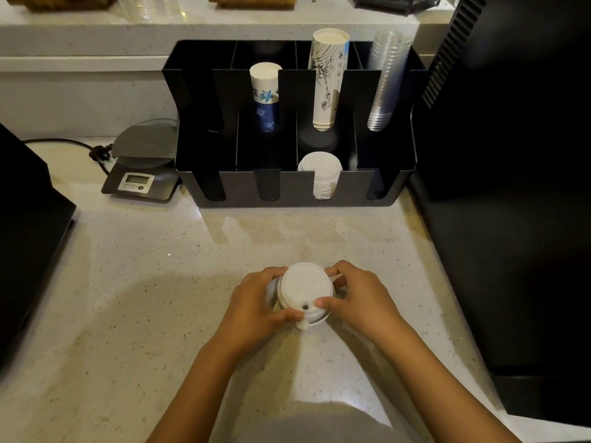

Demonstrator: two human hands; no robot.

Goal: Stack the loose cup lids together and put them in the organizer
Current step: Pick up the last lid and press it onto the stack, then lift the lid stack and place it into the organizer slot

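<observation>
Two hands around a white lid stack (305,290), left hand (256,302) gripping one side, right hand (355,298) gripping the other, black organizer (294,187) behind

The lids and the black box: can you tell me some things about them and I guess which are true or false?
1. Both hands, left hand and right hand, hold the stack of lids. True.
2. The organizer holds no lids yet. False: some white lids sit in a front slot.
3. The scale stands left of the organizer. True.
4. The clear cups lie on the counter. False: they stand in the organizer's back right slot.
</observation>
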